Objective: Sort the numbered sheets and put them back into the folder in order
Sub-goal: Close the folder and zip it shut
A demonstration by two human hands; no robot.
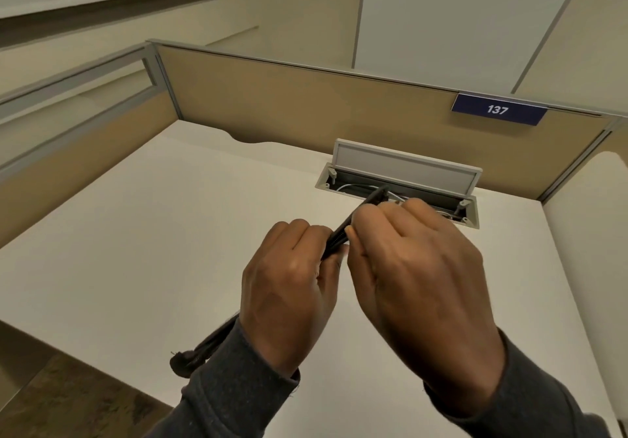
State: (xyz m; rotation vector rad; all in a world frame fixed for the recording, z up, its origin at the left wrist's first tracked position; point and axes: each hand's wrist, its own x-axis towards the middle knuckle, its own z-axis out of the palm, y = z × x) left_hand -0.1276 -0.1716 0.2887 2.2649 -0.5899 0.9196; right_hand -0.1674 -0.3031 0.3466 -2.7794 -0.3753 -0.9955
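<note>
Matt, smooth white laminate on the desk (pixel 142 233); woven tan cloth on the partition panels (pixel 306 104), edged in brushed grey metal. Dull grey plastic on the flip-up cable hatch (pixel 404 165); glossy blue plastic, by the look, on the plate numbered 137 (pixel 498 109). Soft, slightly fuzzy charcoal knit on both sleeves (pixel 231 380), a slim black matt rod (pixel 343 233) finely ribbed along its middle, and mottled brown carpet (pixel 68 400), rough in texture, on the floor below.

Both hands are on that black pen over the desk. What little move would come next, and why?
Probably pull the pen apart to uncap it: the left hand and right hand grip opposite ends. No sheets or folder show on the desk, so that's a guess.
</note>
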